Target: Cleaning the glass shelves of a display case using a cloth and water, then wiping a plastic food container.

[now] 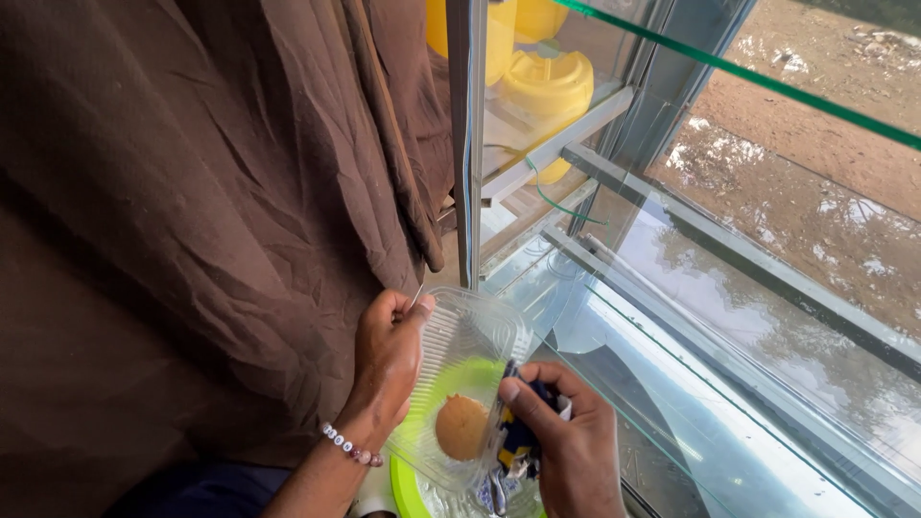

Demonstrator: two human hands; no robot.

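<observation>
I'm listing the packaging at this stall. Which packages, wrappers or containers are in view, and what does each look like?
Clear plastic clamshell container: ridged, lid open, held by the left hand, a round brown bun inside.
Blue and yellow wrapper: crumpled, gripped in the right hand.
Yellow plastic jugs: on the glass cabinet's upper shelf.

Bright daylight from the right; glare on glass panes; curtain shaded.

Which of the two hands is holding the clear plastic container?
The left hand, with the beaded bracelet, grips the clear plastic container by its rim. The right hand instead clutches a blue-and-yellow wrapper.
</observation>
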